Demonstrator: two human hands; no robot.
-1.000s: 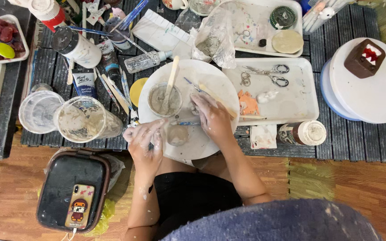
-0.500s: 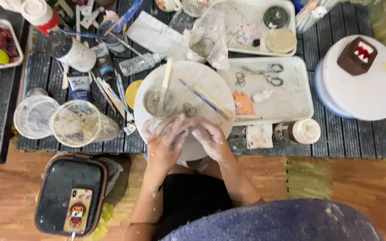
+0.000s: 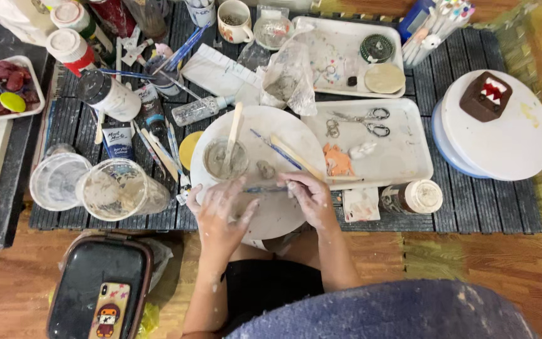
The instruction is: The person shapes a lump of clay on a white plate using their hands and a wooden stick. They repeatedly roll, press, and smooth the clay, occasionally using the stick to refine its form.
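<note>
Clay-smeared round white board point(image 3: 286, 216) sits at the near edge of the dark slatted tabletop point(image 3: 472, 207), right under both of my hands. My left hand point(image 3: 221, 213) lies on its near-left part with the fingers spread and loosely curled, gripping nothing that I can make out. My right hand point(image 3: 312, 198) is pinched closed around a thin blue-handled tool point(image 3: 265, 188), which lies almost level across the board, its tip pointing toward the left hand. Just beyond the tool a small grey clay lump point(image 3: 265, 169) rests on the board, beside a cup of grey slip point(image 3: 225, 159) with a wooden stick point(image 3: 233, 135) leaning in it.

Packaging first, as I see it: a blue-labelled paint tube point(image 3: 118, 142) lies left of the board, near two empty clear plastic cups point(image 3: 89, 185). A white bottle with a black cap point(image 3: 105, 94) lies tilted beyond it, and a clear small bottle point(image 3: 199, 110) lies on its side toward the far end. A small jar with a white lid point(image 3: 416, 197) stands to the right of my right hand, next to a pale square packet point(image 3: 360, 204), though its print is too blurred to tell. A white tray point(image 3: 403, 163) beyond holds scissors point(image 3: 365, 122) and an orange clay piece point(image 3: 337, 161).
</note>
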